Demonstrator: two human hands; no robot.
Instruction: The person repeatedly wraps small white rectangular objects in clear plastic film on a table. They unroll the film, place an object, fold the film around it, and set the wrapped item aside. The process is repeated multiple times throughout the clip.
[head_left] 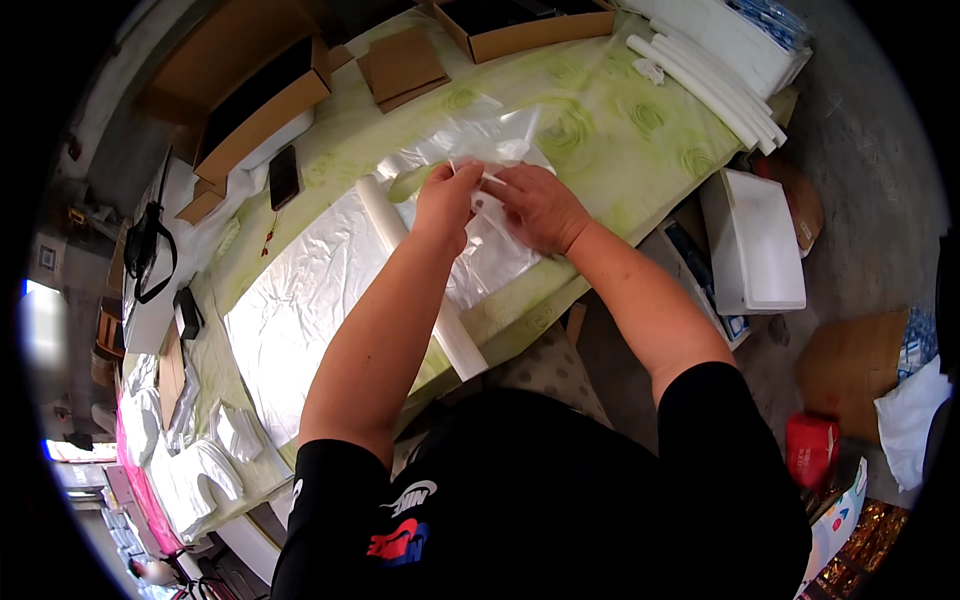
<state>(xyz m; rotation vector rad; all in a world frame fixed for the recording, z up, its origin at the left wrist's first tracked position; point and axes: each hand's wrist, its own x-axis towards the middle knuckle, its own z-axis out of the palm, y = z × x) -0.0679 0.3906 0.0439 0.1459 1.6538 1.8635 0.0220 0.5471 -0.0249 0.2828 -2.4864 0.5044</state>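
Two hands meet over a piece of clear plastic film (490,255) near the middle of the desk (600,165).
The left hand (445,208) has its thumb and forefinger nearly together, pinching the film's upper part; the fingers of the right hand (545,208) are bent just beside them, touching the film, though I cannot tell whether they grip it. The film spreads below the hands over the green-patterned cover. A white roll (459,343) lies slantwise under the left forearm, with a shiny whitish sheet (295,290) spread to its left. Farther left lies a dark phone (284,178); brown cardboard pieces (403,66) lie beyond, and several white tubes (705,92) rest at the far right.
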